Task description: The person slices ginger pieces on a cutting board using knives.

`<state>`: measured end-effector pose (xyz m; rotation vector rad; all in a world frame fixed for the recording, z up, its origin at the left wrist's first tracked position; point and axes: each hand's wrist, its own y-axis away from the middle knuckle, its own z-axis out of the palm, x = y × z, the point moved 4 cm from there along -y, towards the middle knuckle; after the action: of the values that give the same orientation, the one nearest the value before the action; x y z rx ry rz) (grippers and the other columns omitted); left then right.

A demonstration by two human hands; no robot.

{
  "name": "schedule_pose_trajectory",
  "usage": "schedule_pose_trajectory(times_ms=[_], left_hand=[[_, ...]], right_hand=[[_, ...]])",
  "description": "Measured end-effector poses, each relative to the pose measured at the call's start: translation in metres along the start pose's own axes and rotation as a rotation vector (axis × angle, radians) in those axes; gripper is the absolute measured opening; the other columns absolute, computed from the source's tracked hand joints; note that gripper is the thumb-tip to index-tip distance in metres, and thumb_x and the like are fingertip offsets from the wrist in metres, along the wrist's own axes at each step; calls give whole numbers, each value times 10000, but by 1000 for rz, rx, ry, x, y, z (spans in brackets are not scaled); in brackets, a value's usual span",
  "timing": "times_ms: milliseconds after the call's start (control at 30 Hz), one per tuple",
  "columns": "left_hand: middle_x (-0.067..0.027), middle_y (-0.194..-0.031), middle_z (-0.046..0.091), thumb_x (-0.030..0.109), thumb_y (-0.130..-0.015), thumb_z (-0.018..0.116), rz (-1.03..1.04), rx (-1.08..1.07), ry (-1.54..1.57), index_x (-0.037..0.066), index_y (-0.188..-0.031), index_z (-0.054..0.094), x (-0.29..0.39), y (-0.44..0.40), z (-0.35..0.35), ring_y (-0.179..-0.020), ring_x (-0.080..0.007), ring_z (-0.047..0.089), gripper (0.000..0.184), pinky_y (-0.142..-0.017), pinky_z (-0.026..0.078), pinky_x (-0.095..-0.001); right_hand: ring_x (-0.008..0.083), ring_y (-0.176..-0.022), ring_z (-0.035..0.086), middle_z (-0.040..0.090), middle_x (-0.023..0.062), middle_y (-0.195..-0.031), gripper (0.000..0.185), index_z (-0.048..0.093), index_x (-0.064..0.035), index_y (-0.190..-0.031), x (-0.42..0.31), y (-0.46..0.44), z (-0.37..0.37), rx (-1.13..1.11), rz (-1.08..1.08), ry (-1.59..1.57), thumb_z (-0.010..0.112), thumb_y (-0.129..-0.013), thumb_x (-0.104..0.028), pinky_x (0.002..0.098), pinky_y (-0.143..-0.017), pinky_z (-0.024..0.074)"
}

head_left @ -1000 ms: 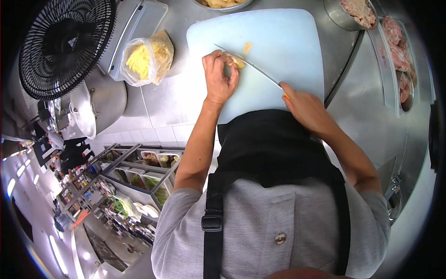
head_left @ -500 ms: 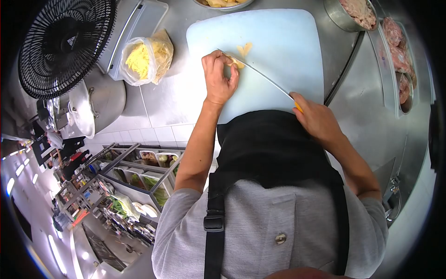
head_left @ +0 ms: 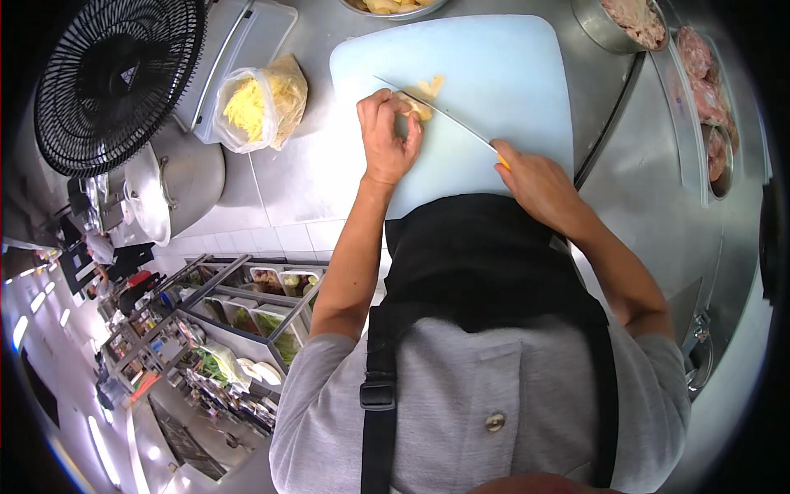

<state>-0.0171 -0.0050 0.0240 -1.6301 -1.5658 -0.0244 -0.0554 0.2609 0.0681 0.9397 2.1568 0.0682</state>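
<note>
My left hand [head_left: 385, 140] is closed with curled fingertips on a pale yellow piece of ginger [head_left: 421, 113], pressing it on the light blue cutting board [head_left: 510, 66]. My right hand [head_left: 536, 185] grips the yellow handle of a long knife [head_left: 461, 126]. The blade slants across the ginger, just beyond my left fingertips, and its tip points to the far left. A few cut slices [head_left: 433, 84] lie on the board past the blade. My left fingers partly hide the ginger.
Left of the board stands a plastic bag [head_left: 290, 90] of shredded yellow food. A black fan [head_left: 119, 78] and a large metal pot [head_left: 193, 185] are farther left. Beyond the board sits a metal bowl [head_left: 403, 15]. A tin of minced meat [head_left: 605, 37] and a meat tray [head_left: 699, 193] are at right.
My right hand and the knife have moved left and slightly forward, so the blade tip reaches farther past my left fingers. My left hand has stayed in place.
</note>
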Motion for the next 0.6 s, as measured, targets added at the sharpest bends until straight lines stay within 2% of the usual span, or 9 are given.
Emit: schedule_pose_trajectory(times_ms=[300, 500, 600], left_hand=[[-171, -1160, 640, 26, -849, 765, 1, 16, -12, 16, -1049, 651, 3, -3, -2, -1093, -358, 580, 230, -963, 484, -450], [-165, -1151, 640, 25, -846, 767, 0, 14, 0, 16, -1059, 656, 3, -3, -2, -1093, -354, 578, 240, -957, 485, -445], [-163, -1148, 639, 25, -842, 768, -4, 12, 3, 19, -1063, 656, 1, -2, -2, -1092, -353, 577, 247, -955, 486, -446]], right_hand=[[445, -904, 703, 726, 204, -944, 324, 529, -86, -1374, -8, 42, -18, 28, 65, 35, 601, -1095, -234, 562, -779, 530], [440, -897, 713, 736, 197, -953, 344, 521, -88, -1394, -5, 42, -12, 48, 38, 42, 604, -1095, -238, 552, -764, 541], [438, -895, 714, 735, 197, -952, 343, 520, -87, -1393, -3, 30, -10, -18, 72, 78, 604, -1096, -236, 549, -764, 542]])
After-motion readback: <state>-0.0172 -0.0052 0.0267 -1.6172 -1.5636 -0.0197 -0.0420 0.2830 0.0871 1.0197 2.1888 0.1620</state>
